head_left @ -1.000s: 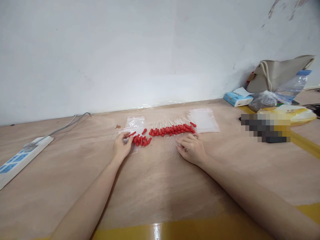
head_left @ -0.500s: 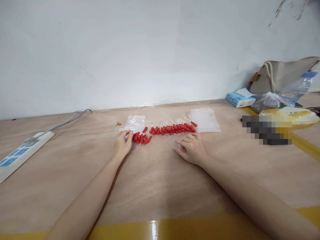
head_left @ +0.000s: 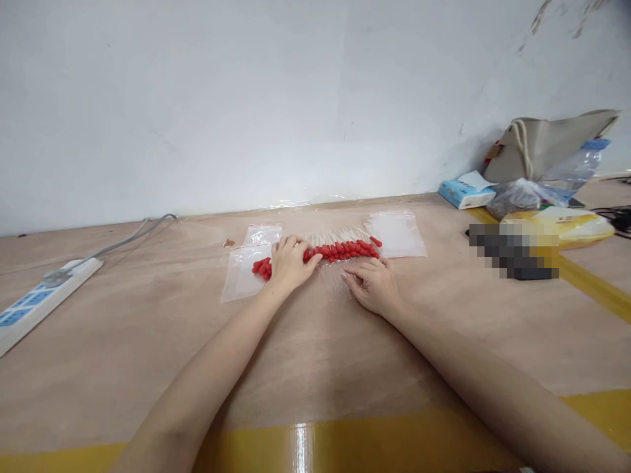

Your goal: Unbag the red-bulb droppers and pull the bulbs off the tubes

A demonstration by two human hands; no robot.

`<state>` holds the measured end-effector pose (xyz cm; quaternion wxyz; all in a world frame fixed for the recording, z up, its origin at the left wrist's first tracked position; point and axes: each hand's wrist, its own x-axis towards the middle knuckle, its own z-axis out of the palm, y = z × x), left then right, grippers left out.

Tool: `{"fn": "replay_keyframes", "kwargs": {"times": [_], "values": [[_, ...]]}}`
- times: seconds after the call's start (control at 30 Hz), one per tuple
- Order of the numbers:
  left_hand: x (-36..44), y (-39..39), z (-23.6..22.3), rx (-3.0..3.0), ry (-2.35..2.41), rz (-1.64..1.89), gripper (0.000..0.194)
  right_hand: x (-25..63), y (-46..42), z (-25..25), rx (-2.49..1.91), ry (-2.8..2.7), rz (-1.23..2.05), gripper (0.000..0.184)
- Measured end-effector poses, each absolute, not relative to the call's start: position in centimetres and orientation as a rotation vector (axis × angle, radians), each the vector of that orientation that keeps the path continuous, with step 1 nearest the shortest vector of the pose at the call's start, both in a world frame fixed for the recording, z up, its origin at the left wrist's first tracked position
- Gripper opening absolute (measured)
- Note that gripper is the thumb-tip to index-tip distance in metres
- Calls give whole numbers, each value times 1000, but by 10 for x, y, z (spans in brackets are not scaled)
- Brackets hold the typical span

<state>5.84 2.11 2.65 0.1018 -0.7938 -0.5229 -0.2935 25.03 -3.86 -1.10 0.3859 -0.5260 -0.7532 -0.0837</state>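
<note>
My left hand [head_left: 290,264] lies over the left end of a row of red rubber bulbs [head_left: 345,248], its thumb spread toward the row and its fingers bent over; nothing shows in its grasp. Thin whitish tubes [head_left: 340,235] fan out behind the row. A small heap of loose red bulbs [head_left: 262,268] sits left of this hand, on a clear plastic bag [head_left: 239,279]. Low over a bundle of thin clear tubes [head_left: 332,281] is my right hand [head_left: 373,284], thumb and index finger close together at the tubes. What lies between these fingertips is too fine to make out.
More clear zip bags [head_left: 401,236] lie right of the row. A white power strip [head_left: 49,302] is at the left. Toward the right are a tissue pack [head_left: 466,192], a yellow plastic bag [head_left: 582,226], a bottle [head_left: 586,164] and a beige bag [head_left: 557,148]. A wall stands behind.
My left hand has moved right, from beside the loose bulbs to the row's left end. My right hand's thumb and index finger have drawn closer together over the clear tubes.
</note>
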Motion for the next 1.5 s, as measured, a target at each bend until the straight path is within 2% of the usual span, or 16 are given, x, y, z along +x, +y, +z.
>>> {"fn": "replay_keyframes", "kwargs": {"times": [0.37, 0.57, 0.8, 0.93, 1.13, 1.3, 1.5], "values": [[95, 34, 21, -2280, -1764, -838, 40, 250, -36, -13, -1370, -1881, -211, 22], [103, 39, 18, -2290, -1746, -890, 26, 250, -36, -12, -1377, -1870, -202, 23], [79, 17, 24, -2194, -1803, -1270, 22, 253, -37, -15, -1337, -1812, -180, 20], [44, -20, 10, -2545, -1585, -1430, 15, 254, -34, -19, -1281, -1670, -120, 34], [21, -49, -9, -2755, -1532, -1465, 10, 253, -44, -9, -1154, -1830, -206, 37], [22, -46, -6, -2865, -1478, -1430, 10, 248, -53, -2, -1068, -2084, -351, 23], [25, -50, 0, -2872, -1436, -1261, 13, 241, -52, -8, -1004, -2222, -385, 20]]}}
